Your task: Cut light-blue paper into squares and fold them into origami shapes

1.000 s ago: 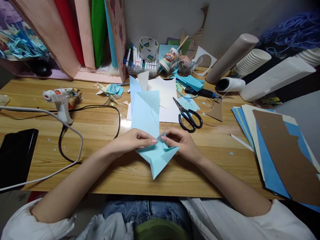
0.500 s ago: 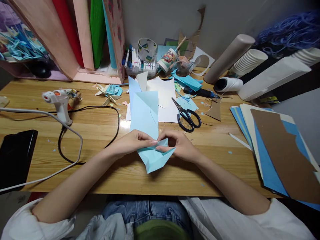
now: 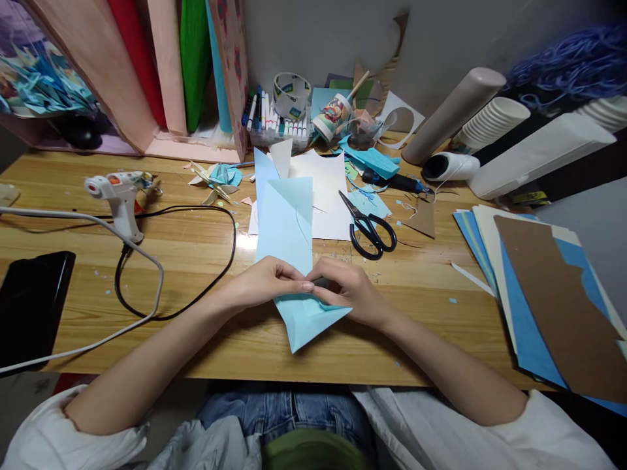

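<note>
A light-blue folded paper (image 3: 304, 320) is pinched between my two hands near the front of the table, its lower point facing me. My left hand (image 3: 274, 282) grips its upper edge with thumb and fingers closed. From the other side my right hand (image 3: 345, 287) pinches the same edge, the fingertips of both hands meeting. Part of the paper's folds is hidden behind the fingers. Just beyond the hands lies a pale-blue sheet (image 3: 285, 225) over white paper (image 3: 330, 189). Black-handled scissors (image 3: 368, 228) rest to its right, blades partly apart.
At the left stand a white glue gun (image 3: 120, 202) with a looping cable and a black phone-like slab (image 3: 34, 307). Stacked coloured card (image 3: 548, 307) lies at the right. Markers (image 3: 279, 124), a tape roll (image 3: 292, 96) and paper scraps line the back.
The paper's raised flap has come down under my fingers, and its lower point now reaches closer to me. My right hand has turned slightly inward. The view has shifted a little.
</note>
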Demonstrator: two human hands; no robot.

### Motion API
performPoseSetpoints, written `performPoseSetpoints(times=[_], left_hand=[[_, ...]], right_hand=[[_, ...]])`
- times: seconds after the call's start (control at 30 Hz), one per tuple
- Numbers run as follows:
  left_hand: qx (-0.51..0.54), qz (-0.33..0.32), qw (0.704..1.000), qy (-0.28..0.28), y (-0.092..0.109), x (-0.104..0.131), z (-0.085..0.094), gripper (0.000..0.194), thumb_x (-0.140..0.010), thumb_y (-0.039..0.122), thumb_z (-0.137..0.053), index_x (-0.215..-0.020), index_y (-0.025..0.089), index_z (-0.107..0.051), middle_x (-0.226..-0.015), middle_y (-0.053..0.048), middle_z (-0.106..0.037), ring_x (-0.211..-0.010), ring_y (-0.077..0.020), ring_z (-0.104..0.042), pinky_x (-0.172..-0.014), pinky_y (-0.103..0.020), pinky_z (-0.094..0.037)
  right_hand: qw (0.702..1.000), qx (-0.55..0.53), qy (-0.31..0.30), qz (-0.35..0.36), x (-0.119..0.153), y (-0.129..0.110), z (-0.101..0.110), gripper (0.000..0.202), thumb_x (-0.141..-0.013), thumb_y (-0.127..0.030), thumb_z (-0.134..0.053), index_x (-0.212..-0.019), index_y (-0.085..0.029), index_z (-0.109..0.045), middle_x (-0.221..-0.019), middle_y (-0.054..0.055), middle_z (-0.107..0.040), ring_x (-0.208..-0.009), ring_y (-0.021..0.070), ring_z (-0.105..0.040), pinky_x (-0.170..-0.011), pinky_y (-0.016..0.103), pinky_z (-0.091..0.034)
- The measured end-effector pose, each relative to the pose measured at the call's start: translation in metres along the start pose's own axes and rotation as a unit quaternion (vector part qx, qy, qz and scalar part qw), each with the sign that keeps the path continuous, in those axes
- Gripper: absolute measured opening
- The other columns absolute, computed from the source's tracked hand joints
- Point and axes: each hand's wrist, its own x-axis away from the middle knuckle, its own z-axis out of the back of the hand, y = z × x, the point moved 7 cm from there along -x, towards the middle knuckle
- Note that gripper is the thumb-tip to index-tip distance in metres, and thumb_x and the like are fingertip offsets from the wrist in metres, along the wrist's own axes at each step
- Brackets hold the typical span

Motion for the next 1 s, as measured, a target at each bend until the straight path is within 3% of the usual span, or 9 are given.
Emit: performPoseSetpoints(times=[0.17, 0.33, 0.5, 0.63, 0.83, 0.93, 1.0], left_hand=[[0.03, 0.003, 0.999, 0.02, 0.001, 0.0, 0.002, 0.034, -0.069, 0.042, -0.064, -0.084, 0.013, -0.071, -0.078, -0.005, -0.068, -0.066, -0.0131, -0.054, -0.059, -0.022, -0.037], [0.05, 0.029, 0.998, 0.015, -0.003, 0.001, 0.002, 0.038, -0.07, 0.042, -0.064, -0.093, 0.012, -0.069, -0.074, -0.004, -0.066, -0.061, -0.0106, -0.051, -0.055, -0.021, -0.034], [0.064, 0.022, 0.998, -0.007, 0.0, 0.003, 0.001, 0.035, -0.072, 0.043, -0.061, -0.08, 0.01, -0.069, -0.059, 0.0, -0.059, -0.051, -0.0072, -0.043, -0.048, -0.02, -0.03], [0.101, 0.021, 0.994, -0.027, 0.003, 0.004, -0.002, 0.03, -0.069, 0.032, -0.066, -0.092, 0.012, -0.069, -0.078, -0.005, -0.068, -0.066, -0.0127, -0.056, -0.064, -0.023, -0.042], [0.041, -0.02, 0.998, 0.041, 0.006, 0.002, 0.004, 0.03, -0.074, 0.027, -0.059, -0.098, 0.012, -0.069, -0.084, -0.007, -0.07, -0.071, -0.015, -0.059, -0.065, -0.024, -0.044], [0.015, -0.042, 0.996, 0.08, 0.007, 0.002, 0.009, 0.03, -0.075, 0.027, -0.057, -0.099, 0.013, -0.068, -0.086, -0.006, -0.07, -0.075, -0.0163, -0.06, -0.068, -0.025, -0.045], [0.005, -0.05, 0.992, 0.114, 0.008, 0.003, 0.014, 0.03, -0.075, 0.028, -0.057, -0.099, 0.013, -0.068, -0.086, -0.006, -0.07, -0.077, -0.0166, -0.06, -0.069, -0.025, -0.045]], right_hand=[[0.997, -0.037, 0.027, -0.069, 0.0, 0.01, 0.004, 0.012, -0.078, -0.02, -0.059, -0.089, -0.017, -0.06, -0.08, 0.003, -0.063, -0.066, 0.011, -0.054, -0.055, 0.021, -0.04], [0.972, -0.152, 0.036, -0.178, 0.003, 0.029, 0.003, 0.017, -0.076, -0.03, -0.062, -0.087, -0.017, -0.06, -0.072, 0.0, -0.057, -0.055, 0.0079, -0.045, -0.048, 0.02, -0.036], [0.966, -0.178, 0.077, -0.172, 0.003, 0.031, 0.009, 0.013, -0.074, -0.027, -0.065, -0.081, -0.018, -0.061, -0.075, 0.001, -0.06, -0.062, 0.0102, -0.051, -0.055, 0.023, -0.04], [0.967, -0.167, 0.107, -0.16, 0.003, 0.028, 0.015, 0.01, -0.074, -0.026, -0.066, -0.079, -0.018, -0.061, -0.076, 0.001, -0.061, -0.064, 0.0116, -0.054, -0.056, 0.024, -0.042], [0.975, -0.114, 0.127, -0.138, 0.005, 0.022, 0.019, 0.012, -0.076, -0.026, -0.063, -0.085, -0.019, -0.061, -0.081, 0.003, -0.061, -0.069, 0.0129, -0.055, -0.059, 0.024, -0.044], [0.97, -0.14, 0.123, -0.155, 0.004, 0.026, 0.018, 0.024, -0.075, -0.027, -0.064, -0.096, -0.02, -0.058, -0.085, 0.003, -0.059, -0.069, 0.0119, -0.053, -0.057, 0.023, -0.043], [0.961, -0.18, 0.104, -0.183, 0.004, 0.032, 0.014, 0.022, -0.075, -0.029, -0.064, -0.093, -0.019, -0.058, -0.081, 0.002, -0.058, -0.066, 0.0112, -0.052, -0.055, 0.022, -0.042]])
